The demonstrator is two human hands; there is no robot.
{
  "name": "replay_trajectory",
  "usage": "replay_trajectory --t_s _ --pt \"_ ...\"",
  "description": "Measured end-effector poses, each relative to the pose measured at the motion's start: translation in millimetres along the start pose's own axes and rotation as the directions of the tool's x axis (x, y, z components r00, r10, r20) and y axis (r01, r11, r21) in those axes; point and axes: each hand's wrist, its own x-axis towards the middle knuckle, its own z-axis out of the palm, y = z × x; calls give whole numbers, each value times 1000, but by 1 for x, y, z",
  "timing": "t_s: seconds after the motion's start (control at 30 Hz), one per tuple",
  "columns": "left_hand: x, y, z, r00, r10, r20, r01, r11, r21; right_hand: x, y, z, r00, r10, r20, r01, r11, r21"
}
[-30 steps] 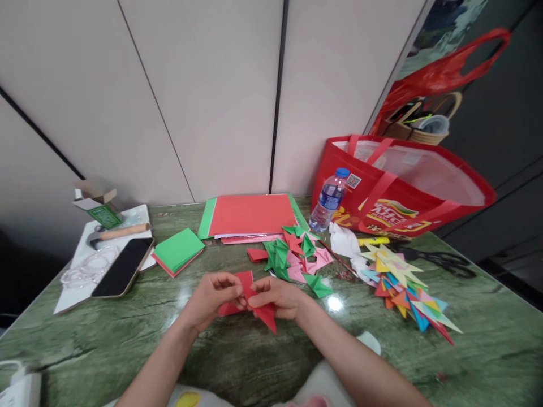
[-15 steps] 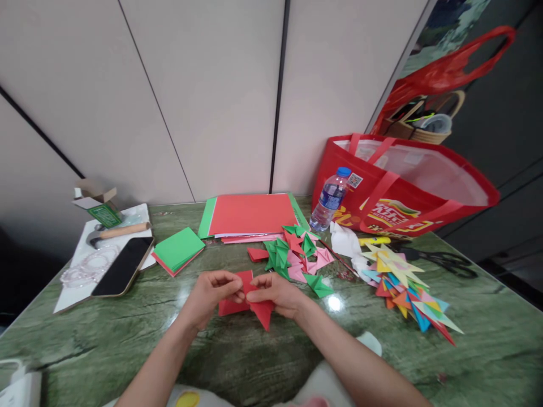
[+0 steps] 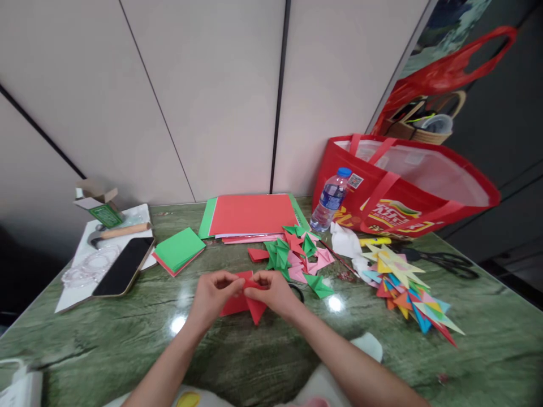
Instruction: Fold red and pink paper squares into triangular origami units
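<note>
red paper [image 3: 244,302] | betw both hands, L [image 3: 212,297] + R [image 3: 274,291] pinching

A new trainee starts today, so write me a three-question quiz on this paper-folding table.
1. True or false: both the left hand and the right hand grip the red folded paper.
2. What stands upright beside the red bag? A) kettle B) water bottle C) vase
3. What colour is the top sheet of the small paper stack next to the phone?
Key: 1 true; 2 B; 3 green.
</note>
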Motion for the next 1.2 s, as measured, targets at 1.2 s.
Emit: replay_trajectory --t_s 1.2 --pt "2 5 -7 942 34 334 -54 997 51 -1 -12 -4 958 -247 -146 235 968 -93"
